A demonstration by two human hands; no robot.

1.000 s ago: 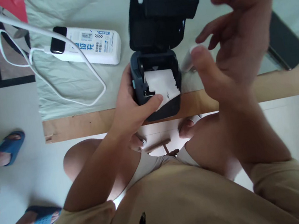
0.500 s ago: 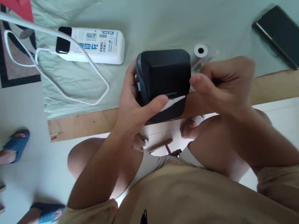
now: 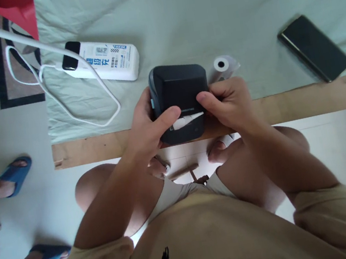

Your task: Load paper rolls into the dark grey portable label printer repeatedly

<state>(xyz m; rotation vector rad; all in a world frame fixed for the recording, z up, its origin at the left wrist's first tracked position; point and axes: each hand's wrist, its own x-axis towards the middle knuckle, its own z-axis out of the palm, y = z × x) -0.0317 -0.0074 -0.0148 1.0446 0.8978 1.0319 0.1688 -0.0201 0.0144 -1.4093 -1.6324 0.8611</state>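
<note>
**Gripping a small printer from both sides**

Clamping the black printer at frame centre: left hand, thumb laid across the paper strip; right hand, fingers curled against its right side. Strip running left-right, between both thumbs. Paper roll just behind.

Power strip, phone, slippers

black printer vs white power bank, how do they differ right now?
The printer is black and boxy; the power bank is white, long and flat. Both hands, left and right, grip the printer; the power bank lies untouched, a white cable plugged in. Both sit on the pale sheet.
</note>
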